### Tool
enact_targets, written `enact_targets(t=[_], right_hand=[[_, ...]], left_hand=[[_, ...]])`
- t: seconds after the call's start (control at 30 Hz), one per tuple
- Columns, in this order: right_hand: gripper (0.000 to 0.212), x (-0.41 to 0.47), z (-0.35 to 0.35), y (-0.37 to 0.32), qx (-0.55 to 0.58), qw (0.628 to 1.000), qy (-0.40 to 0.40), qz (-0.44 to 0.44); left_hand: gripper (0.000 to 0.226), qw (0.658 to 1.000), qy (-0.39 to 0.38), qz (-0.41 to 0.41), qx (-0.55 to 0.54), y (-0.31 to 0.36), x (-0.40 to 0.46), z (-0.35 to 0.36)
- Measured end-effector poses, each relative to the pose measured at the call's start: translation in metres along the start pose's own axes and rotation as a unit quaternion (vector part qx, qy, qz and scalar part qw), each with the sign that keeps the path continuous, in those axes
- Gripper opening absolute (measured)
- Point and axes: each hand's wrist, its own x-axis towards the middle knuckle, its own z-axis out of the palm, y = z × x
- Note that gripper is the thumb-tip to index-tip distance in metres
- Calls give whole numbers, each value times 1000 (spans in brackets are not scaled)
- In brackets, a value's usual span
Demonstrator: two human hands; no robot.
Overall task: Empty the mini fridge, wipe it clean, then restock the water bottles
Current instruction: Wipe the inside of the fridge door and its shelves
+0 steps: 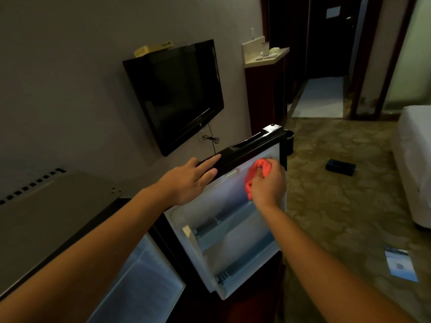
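Grey top: fridge (pixel 53 206) fills the near left, its white inside (pixel 140 276) lit below.
Door: fridge door (pixel 233 229) hangs wide open in the middle, white liner facing the camera, shelf rails low on it.
Shelves: every door shelf in view holds nothing.
Left hand: left hand (pixel 189 180) lies flat on the door's black top edge, fingers straight and spread along it, gripping nothing.
Right hand: right hand (pixel 268 183) curls round a bunched cloth and presses it against the upper part of the door liner.
Cloth: red cloth (pixel 256 173) sits bunched under the right fingers, touching the liner near the door's far top corner.
Floor, right: blue-white leaflet (pixel 400 264) lies on the patterned carpet, near right.
Floor, farther: black box (pixel 340 167) lies on the carpet beyond the door.
Bed: white bed (pixel 415 159) edges the far right.
Wall: black TV (pixel 177 94) hangs on the wall past the fridge, a yellow box on top.
Far: counter (pixel 265 57) stands beside a dark hallway.
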Motion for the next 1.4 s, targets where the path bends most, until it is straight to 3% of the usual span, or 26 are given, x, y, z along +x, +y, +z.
enact_targets(t=[0.2, 0.37, 0.53, 0.8, 1.1, 1.27, 1.4], right_hand=[[16, -21, 10, -10, 32, 999, 0, 17], [14, -77, 29, -24, 60, 996, -71, 5], [37, -106, 41, -28, 58, 992, -107, -40], [42, -75, 26, -21, 32, 993, -104, -52], [15, -15, 13, -10, 16, 1000, -5, -19], [18, -27, 15, -15, 21, 1000, -18, 14], [6, -64, 22, -25, 46, 996, -67, 25]], left_hand=[[53, 1000, 28, -6, 0, -1, 4, 5], [53, 999, 38, -27, 8, -4, 9, 6], [53, 998, 46, -44, 5, -5, 13, 7], [53, 997, 58, -44, 7, -5, 11, 9], [53, 998, 59, -29, 10, -1, 6, 8], [52, 997, 62, -34, 4, -2, 7, 9], [51, 997, 65, -34, 3, -2, 7, 9]])
